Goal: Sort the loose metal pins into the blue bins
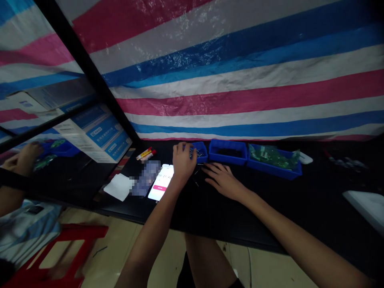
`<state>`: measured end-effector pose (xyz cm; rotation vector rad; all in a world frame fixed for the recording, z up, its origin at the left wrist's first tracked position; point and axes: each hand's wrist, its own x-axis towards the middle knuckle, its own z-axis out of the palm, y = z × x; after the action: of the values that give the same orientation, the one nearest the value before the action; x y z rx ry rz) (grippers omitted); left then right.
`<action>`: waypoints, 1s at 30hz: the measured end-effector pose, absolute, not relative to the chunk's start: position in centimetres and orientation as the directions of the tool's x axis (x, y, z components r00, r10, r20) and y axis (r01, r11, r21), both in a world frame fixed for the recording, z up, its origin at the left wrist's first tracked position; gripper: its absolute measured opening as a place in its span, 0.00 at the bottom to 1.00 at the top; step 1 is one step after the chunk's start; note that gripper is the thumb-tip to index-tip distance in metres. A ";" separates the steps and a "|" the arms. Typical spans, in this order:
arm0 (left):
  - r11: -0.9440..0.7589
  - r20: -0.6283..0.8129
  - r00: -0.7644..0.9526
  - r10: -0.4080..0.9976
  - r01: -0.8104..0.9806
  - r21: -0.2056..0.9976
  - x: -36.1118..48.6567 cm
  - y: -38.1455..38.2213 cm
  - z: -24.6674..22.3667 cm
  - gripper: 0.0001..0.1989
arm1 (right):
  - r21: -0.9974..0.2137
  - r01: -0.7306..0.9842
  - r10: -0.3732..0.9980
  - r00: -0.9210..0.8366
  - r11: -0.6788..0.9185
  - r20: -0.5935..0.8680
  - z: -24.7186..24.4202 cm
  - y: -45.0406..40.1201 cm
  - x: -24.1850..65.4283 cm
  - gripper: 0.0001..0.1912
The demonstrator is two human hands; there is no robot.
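My left hand reaches over the left edge of a small blue bin that holds small metal parts. Its fingers curl down at the parts, and whether they pinch one cannot be made out. My right hand lies palm down on the black table, fingers spread, just in front of the bins. A few thin small metal pieces lie on the table between my hands. Beside my left forearm is a lit phone showing a timer.
A middle blue bin holds dark items; the right one holds green plastic bags. Red and yellow tubes, white paper and boxes are at left. Another person's hand shows beyond the black frame. A white object sits far right.
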<state>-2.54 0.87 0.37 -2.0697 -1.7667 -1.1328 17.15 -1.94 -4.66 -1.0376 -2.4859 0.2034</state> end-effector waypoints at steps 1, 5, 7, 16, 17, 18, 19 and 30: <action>-0.284 0.646 0.014 0.763 0.905 0.315 -2.3 0.8 0.4 0.11 | -0.289 0.644 0.705 -0.628 0.708 0.328 -4.7 -2.0 17.1 0.21; -0.302 0.640 0.028 0.768 0.897 0.323 -2.1 0.5 0.5 0.10 | -0.288 0.641 0.702 -0.631 0.711 0.330 -4.4 -1.9 17.1 0.20; -0.301 0.639 0.019 0.769 0.893 0.335 -2.2 0.5 0.6 0.09 | -0.303 0.625 0.694 -0.629 0.719 0.350 -4.2 -1.7 17.2 0.18; -0.316 0.630 0.040 0.775 0.888 0.334 -2.1 0.5 0.5 0.09 | -0.403 0.554 0.681 -0.646 0.729 0.344 -3.4 -1.0 17.9 0.09; -0.324 0.630 0.050 0.775 0.887 0.329 -2.1 0.5 0.5 0.09 | -0.427 0.558 0.698 -0.636 0.711 0.330 -3.3 -1.1 17.9 0.08; -0.334 0.628 0.063 0.776 0.885 0.324 -2.0 0.5 0.4 0.09 | -0.452 0.560 0.712 -0.627 0.695 0.318 -3.2 -1.2 18.0 0.08; -0.345 0.625 0.077 0.777 0.883 0.320 -2.0 0.5 0.4 0.09 | -0.472 0.559 0.722 -0.620 0.682 0.308 -3.1 -1.3 17.9 0.08; -0.530 0.515 0.311 0.799 0.768 0.359 -1.4 0.2 0.6 0.11 | -0.447 0.584 0.735 -0.548 0.678 0.400 -1.7 -1.7 18.3 0.10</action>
<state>-1.35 0.17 0.56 -2.5805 -1.5440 -1.0583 18.28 -1.66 -1.74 -1.0122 -2.3235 0.3515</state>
